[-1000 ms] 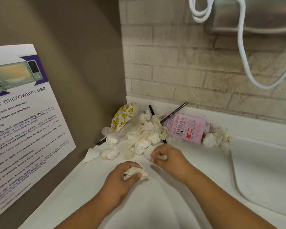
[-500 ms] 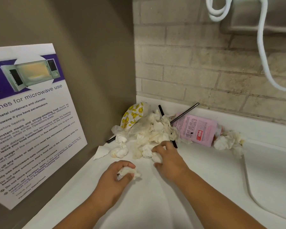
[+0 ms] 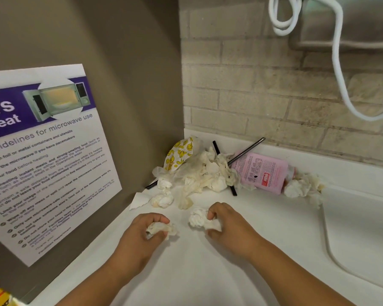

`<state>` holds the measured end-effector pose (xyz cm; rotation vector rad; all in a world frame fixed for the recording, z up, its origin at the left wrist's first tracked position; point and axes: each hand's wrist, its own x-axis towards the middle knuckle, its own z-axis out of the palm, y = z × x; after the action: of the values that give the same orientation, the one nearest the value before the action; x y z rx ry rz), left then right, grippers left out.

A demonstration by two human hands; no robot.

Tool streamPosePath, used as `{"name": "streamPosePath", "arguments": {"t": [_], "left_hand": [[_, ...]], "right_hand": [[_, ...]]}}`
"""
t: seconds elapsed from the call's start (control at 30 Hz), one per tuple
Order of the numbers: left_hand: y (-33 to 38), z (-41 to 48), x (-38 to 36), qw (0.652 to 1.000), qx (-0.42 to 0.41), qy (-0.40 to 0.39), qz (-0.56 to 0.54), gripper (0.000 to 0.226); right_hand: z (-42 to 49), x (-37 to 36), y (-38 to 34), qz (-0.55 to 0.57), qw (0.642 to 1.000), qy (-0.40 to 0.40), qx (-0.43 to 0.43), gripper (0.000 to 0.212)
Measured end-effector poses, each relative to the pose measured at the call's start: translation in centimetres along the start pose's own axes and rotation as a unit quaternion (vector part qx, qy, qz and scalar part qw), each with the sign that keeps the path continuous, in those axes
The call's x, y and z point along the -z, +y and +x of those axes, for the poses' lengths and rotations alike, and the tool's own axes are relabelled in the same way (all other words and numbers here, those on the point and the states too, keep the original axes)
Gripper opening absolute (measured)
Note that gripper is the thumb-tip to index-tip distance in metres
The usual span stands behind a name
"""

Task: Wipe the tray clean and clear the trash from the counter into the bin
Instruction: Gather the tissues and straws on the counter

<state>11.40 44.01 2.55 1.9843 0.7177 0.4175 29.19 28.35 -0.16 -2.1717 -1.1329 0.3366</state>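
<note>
Crumpled tissue trash on a white counter, seen through my head camera.
My left hand is curled round one tissue wad; my right hand pinches a second wad. The trash heap lies behind them in the corner, touching a pink pouch.

A brown side wall carries a microwave-use poster; it meets a pale brick back wall, where a white cable hangs by a steel box above the white counter
</note>
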Motion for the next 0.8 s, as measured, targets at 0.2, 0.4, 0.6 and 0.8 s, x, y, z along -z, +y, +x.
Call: {"name": "streamPosePath", "arguments": {"t": [0.2,0.4,0.6,0.8], "left_hand": [[-0.2,-3.0,2.0,1.000,0.012,0.019,-0.007,0.020],[-1.3,-6.2,5.2,0.998,0.043,-0.014,-0.037,0.021],[-3.2,-9.5,10.2,0.993,0.061,-0.030,-0.091,0.023],[-7.6,-14.2,17.1,0.991,0.082,-0.024,-0.105,0.024]], "right_hand": [[-2.2,0.4,-3.2,0.047,0.999,-0.002,0.005,0.024],[-4.0,-1.1,-7.7,0.087,0.996,-0.027,0.016,0.025],[-5.7,-4.2,-13.1,0.099,0.992,-0.066,0.038,0.024],[-7.9,-9.6,-20.4,0.100,0.991,-0.084,0.043,0.022]]}}
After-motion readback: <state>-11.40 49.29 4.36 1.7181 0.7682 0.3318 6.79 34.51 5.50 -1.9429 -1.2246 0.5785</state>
